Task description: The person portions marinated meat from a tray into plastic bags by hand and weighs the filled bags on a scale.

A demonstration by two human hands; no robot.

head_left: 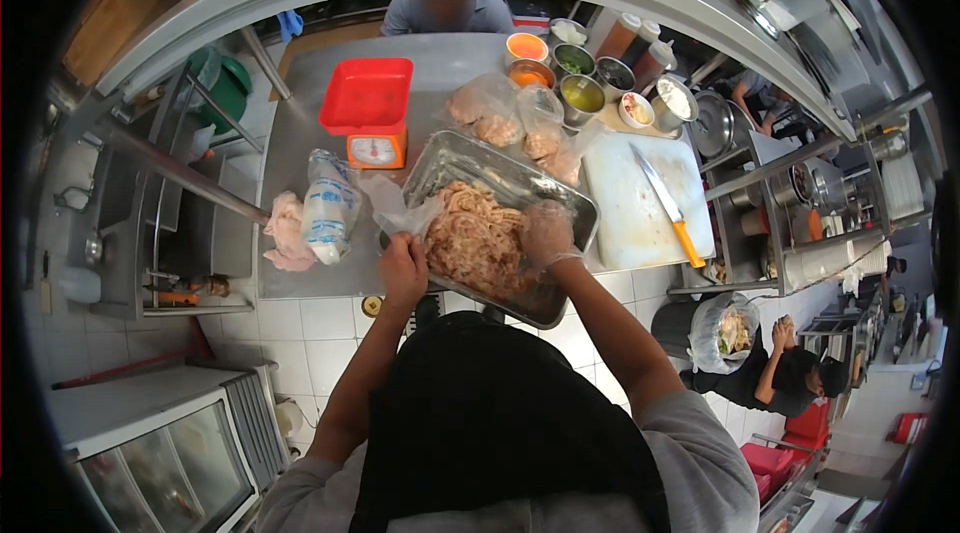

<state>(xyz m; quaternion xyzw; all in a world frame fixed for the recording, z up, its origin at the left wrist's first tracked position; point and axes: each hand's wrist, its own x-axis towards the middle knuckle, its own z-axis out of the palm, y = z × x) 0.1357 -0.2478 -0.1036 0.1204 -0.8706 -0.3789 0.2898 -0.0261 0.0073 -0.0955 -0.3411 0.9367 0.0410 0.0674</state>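
A deep metal tray stands at the table's near edge, with a heap of raw sliced meat in it. My left hand is closed on the edge of a clear plastic bag, whose mouth lies over the tray's left side beside the meat. My right hand wears a clear plastic glove and is down inside the tray, against the right side of the heap. Its fingers are partly hidden, so whether they grip any meat does not show.
Left of the tray are an orange scale with a red pan and a plastic-wrapped roll. Bagged meat lies behind. At right, a knife rests on a white cutting board. A person is across the table.
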